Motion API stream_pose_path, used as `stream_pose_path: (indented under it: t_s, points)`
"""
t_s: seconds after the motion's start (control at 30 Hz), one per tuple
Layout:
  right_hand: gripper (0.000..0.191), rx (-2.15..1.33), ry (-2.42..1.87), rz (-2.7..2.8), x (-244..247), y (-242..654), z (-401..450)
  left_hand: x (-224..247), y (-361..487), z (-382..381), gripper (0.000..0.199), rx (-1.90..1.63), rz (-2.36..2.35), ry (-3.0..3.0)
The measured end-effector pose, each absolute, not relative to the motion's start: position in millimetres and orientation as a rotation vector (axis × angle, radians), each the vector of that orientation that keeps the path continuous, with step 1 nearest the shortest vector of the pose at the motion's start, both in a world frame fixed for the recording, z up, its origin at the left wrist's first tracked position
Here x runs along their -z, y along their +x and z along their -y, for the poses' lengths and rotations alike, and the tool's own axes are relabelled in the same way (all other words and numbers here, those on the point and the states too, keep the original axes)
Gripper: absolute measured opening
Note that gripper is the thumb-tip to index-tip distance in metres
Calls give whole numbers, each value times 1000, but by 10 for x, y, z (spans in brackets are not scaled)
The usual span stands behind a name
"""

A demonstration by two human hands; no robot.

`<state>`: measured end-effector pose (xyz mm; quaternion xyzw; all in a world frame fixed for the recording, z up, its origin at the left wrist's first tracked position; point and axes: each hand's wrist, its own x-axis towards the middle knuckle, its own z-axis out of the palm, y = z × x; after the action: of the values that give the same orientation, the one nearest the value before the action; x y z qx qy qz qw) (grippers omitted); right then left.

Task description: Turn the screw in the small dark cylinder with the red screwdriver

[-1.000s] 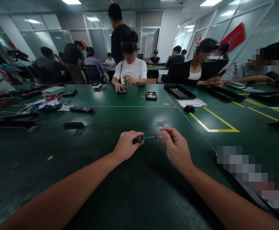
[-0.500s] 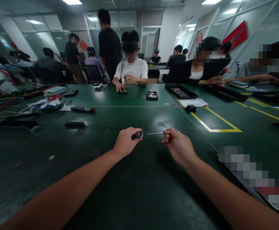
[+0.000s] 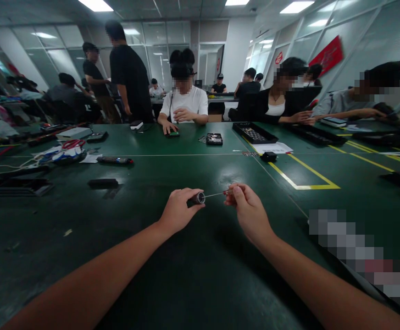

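Observation:
Above the green table [image 3: 172, 284], my left hand [image 3: 179, 208] is closed around a short dark cylinder [image 3: 199, 198], whose round open end faces right. My right hand [image 3: 246, 201] pinches the reddish handle of a thin screwdriver [image 3: 214, 195]. Its metal shaft points left, and the tip is at the cylinder's open end. How far the tip reaches inside is too small to tell.
A black block [image 3: 102, 183] and a dark pen-like tool [image 3: 115, 160] lie at the left. Beyond are cables, red-handled scissors [image 3: 73, 144] and a black parts tray [image 3: 255, 133]. A person in white [image 3: 186, 103] works across the table.
My right hand has moved the screwdriver left, bringing its tip from a small gap away to the cylinder's open end. The camera view has shifted slightly, and a standing person has moved left.

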<state>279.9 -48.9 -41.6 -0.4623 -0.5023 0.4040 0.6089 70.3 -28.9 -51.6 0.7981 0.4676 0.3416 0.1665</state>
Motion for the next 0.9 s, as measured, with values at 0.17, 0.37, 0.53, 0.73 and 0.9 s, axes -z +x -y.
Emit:
stream_pose_path:
  t_s: [0.17, 0.37, 0.53, 0.73, 0.9]
  points:
    - [31, -855, -1053, 1303, 329, 2788, 587, 547, 702, 277, 38, -974, -1334, 2279]
    - [35, -726, -1166, 1405, 257, 2805, 647, 556, 703, 276, 38, -957, -1318, 2309]
    - [23, -697, -1132, 1389, 307, 2809, 633, 574, 696, 263, 38, -959, -1325, 2320]
    - [24, -812, -1147, 1252, 319, 2798, 579, 534, 713, 292, 37, -962, -1314, 2371]
    - [23, -1385, -1058, 714, 377, 2895, 394, 481, 699, 277, 34, -921, -1431, 2376]
